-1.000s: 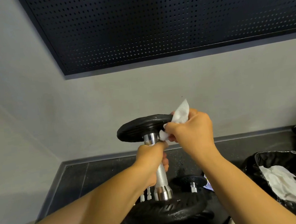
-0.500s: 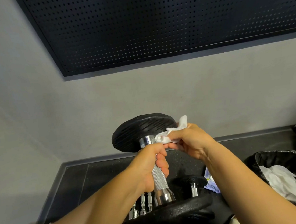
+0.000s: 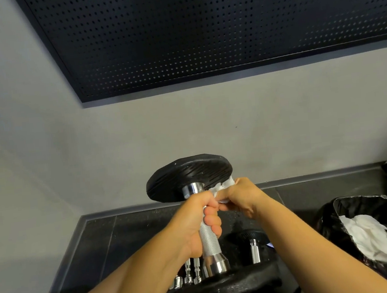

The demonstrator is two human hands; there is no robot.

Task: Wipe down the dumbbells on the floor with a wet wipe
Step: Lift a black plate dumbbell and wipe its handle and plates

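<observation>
A dumbbell (image 3: 188, 178) with black plates and a knurled chrome handle stands nearly upright in front of me, lifted off the floor and tilted slightly. My left hand (image 3: 195, 220) grips its handle just under the upper plate. My right hand (image 3: 238, 196) pinches a crumpled white wet wipe (image 3: 223, 186) and presses it against the underside of the upper plate, next to the chrome collar. The lower plate (image 3: 231, 285) sits low in view, partly hidden by my forearms.
More dumbbells (image 3: 252, 242) and chrome bar ends (image 3: 189, 275) lie on the dark tiled floor (image 3: 117, 245) behind the held one. A black-lined bin (image 3: 385, 207) with used white wipes stands at the right. A grey wall and a black perforated panel (image 3: 199, 26) rise ahead.
My right hand has slid the wipe from the upper plate's right rim down under the plate toward the collar. The upper plate has tilted so its ribbed underside shows.
</observation>
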